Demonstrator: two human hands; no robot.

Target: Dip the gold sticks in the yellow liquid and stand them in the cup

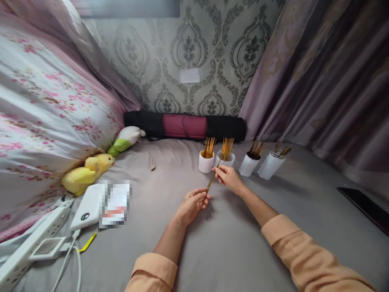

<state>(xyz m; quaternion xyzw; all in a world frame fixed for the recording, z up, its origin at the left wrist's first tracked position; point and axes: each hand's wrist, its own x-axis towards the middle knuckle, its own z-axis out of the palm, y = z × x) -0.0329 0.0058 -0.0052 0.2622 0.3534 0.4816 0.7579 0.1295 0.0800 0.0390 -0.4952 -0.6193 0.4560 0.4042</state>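
Observation:
Between my two hands slants a thin, dark-gold stick-like piece (211, 181); whether it is one stick or a slim bundle I cannot tell. My left hand (194, 204) pinches its lower end, where a small pale band shows. Higher up, the fingertips of my right hand (227, 177) are closed on it. Just beyond, a white cup (206, 164) and a second white cup (231, 157) hold upright yellow-brown sticks (227, 147). My right hand partly hides the second cup. Further right, a narrower white cup (248, 166) and a tall pale container (270, 168) hold darker sticks.
Grey sheet (237, 251) covers the surface. A black-and-maroon roll (184, 125) lies along the wall. To the left are plush toys (86, 174), a white power bank (89, 206), a blurred packet (116, 204) and a power strip (39, 237). A phone (364, 209) lies at right.

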